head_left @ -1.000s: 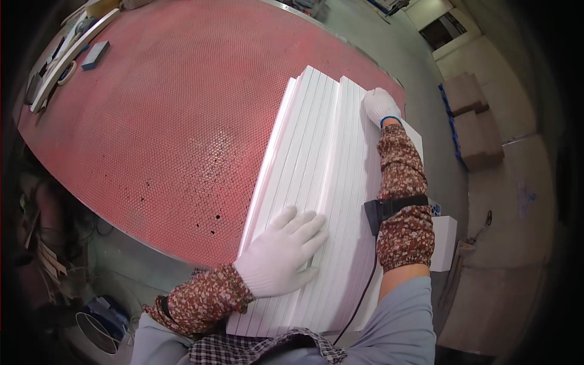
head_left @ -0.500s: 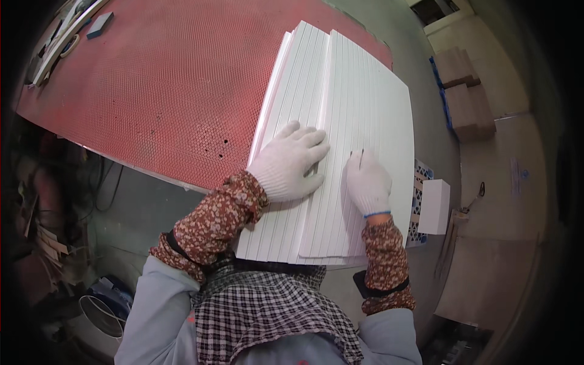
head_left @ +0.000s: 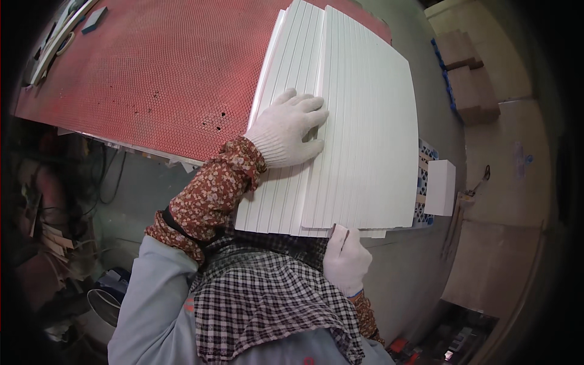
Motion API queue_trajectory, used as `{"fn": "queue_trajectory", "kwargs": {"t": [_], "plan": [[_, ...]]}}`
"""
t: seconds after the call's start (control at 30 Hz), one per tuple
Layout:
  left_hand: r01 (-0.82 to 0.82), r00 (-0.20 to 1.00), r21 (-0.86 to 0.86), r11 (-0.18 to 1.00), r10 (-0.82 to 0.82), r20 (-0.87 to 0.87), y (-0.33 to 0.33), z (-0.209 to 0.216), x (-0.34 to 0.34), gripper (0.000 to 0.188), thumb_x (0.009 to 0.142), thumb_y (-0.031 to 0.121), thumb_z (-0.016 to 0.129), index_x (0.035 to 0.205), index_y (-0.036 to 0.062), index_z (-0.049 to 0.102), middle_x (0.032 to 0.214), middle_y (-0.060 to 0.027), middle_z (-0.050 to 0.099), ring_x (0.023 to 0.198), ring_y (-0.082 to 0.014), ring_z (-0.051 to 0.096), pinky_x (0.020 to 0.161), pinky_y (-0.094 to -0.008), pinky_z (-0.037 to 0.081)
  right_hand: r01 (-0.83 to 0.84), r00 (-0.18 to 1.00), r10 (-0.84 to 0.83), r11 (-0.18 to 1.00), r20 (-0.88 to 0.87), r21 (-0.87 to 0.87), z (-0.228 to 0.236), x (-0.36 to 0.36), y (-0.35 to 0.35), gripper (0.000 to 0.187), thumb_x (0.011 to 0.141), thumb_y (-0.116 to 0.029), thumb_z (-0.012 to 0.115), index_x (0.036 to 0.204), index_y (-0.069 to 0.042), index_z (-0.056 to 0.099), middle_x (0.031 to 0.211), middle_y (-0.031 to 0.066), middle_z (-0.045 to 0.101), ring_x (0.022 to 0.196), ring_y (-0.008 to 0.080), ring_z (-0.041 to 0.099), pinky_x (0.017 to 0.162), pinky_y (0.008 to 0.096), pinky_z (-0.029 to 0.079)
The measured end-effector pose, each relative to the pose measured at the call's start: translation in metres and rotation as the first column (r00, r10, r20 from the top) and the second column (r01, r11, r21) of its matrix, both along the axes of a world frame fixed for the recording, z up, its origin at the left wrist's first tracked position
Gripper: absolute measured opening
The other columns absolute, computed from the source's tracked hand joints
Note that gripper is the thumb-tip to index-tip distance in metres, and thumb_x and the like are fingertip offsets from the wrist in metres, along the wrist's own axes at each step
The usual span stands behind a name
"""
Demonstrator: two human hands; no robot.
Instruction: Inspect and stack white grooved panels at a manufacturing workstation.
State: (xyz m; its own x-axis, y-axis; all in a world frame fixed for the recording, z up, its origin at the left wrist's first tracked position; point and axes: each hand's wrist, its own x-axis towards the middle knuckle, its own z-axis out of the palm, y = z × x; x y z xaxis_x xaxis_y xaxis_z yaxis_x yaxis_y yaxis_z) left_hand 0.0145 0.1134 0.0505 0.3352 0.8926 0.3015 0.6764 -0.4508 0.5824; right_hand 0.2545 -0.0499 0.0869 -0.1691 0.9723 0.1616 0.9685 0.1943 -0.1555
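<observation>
White grooved panels (head_left: 371,134) lie stacked on the red table, with the upper one shifted to the right. My left hand (head_left: 289,131), in a white knit glove, rests flat with fingers spread on the lower panel, its fingertips reaching the upper panel's left edge. At the near edge of the upper panel is my right hand (head_left: 347,261), also gloved, with its fingers closed. Two thin dark edges show at its fingers. What they belong to is too small to make out.
The red table (head_left: 152,79) has a honeycomb-textured top. A small blue-grey block (head_left: 94,20) and long strips (head_left: 58,45) lie at its far left. Right of the panels, a white block (head_left: 440,188) sits by a blue patterned pallet (head_left: 426,155). Brown stacks (head_left: 471,91) stand farther off.
My right hand has moved from the middle of the upper panel down to its near edge, still closed. My left hand stays flat on the panels. The whole view has shifted slightly.
</observation>
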Motion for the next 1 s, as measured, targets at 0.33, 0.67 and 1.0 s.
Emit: {"fn": "queue_trajectory", "kwargs": {"t": [0.33,0.67,1.0], "plan": [[0.022,0.999,-0.031,0.999,-0.02,0.038,0.007,0.021,0.007,0.04,0.086,0.027,0.07,0.115,0.0005,0.065,0.126,-0.0154,0.062,0.123,-0.0319,0.054,0.11,-0.0461,0.045,0.034,0.999,-0.032,0.996,0.027,-0.079,0.024,0.001,0.012,0.024,0.101,-0.021,0.062,0.084,-0.005,0.058,0.053,0.014,0.057,0.045,0.0327,0.06,0.045,0.0445,0.046],[-0.02,0.994,0.124,0.992,0.007,0.105,0.009,0.048,0.003,0.051,0.084,0.022,0.072,0.126,-0.0035,0.058,0.131,-0.018,0.058,0.133,-0.0333,0.052,0.122,-0.056,0.031,-0.066,0.977,0.077,0.996,0.2,-0.061,0.048,-0.031,0.213,0.031,0.104,-0.031,0.051,0.096,-0.003,0.06,0.072,0.0212,0.067,0.067,0.0411,0.069,0.064,0.0518,0.055],[-0.023,0.996,0.204,0.979,0.006,0.085,-0.022,0.053,-0.008,0.056,0.08,0.021,0.075,0.125,-0.0063,0.057,0.13,-0.0199,0.055,0.129,-0.0349,0.051,0.114,-0.053,0.036,-0.027,0.978,0.007,0.995,0.208,0.093,0.094,-0.125,0.435,0.043,0.101,-0.03,0.044,0.118,-0.001,0.071,0.118,0.0267,0.071,0.113,0.0437,0.068,0.095,0.053,0.054]]}}
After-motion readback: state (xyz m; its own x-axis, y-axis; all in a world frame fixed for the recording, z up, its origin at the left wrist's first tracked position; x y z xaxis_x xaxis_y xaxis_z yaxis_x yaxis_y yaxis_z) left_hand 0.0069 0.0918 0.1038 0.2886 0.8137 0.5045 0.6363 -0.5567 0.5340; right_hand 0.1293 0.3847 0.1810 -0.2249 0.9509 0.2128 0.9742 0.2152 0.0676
